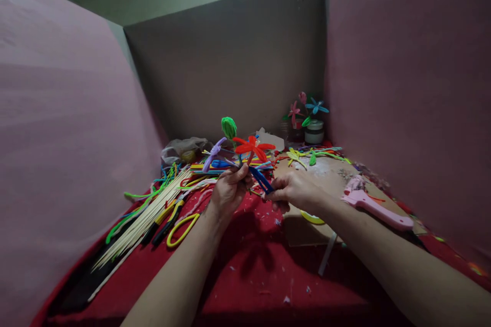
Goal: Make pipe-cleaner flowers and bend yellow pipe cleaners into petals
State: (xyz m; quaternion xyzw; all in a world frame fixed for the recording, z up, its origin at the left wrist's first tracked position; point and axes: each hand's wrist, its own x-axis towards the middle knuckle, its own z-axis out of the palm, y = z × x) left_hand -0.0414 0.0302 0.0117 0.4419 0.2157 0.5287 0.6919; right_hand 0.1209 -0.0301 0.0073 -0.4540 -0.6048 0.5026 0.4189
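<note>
My left hand (pixel 231 187) is closed round the stems of a small bunch of pipe-cleaner flowers over the middle of the table. In the bunch are a red flower (pixel 253 148), a purple flower (pixel 215 154) and a green bud (pixel 229 128). A dark blue pipe-cleaner loop (pixel 262 180) slants from the bunch down to my right hand (pixel 288 191), whose fingers pinch its lower end. The fingertips of the right hand are partly hidden. Whether the blue loop is fastened to the stems I cannot tell.
Bamboo skewers (pixel 143 220), pliers (pixel 168 222) and a yellow-looped handle (pixel 183 230) lie left. At right, a pink glue gun (pixel 378 209) rests over cardboard (pixel 307 235) near a glue stick (pixel 327 254). Behind stand potted pipe-cleaner flowers (pixel 314 133) and a plastic bag (pixel 184 149).
</note>
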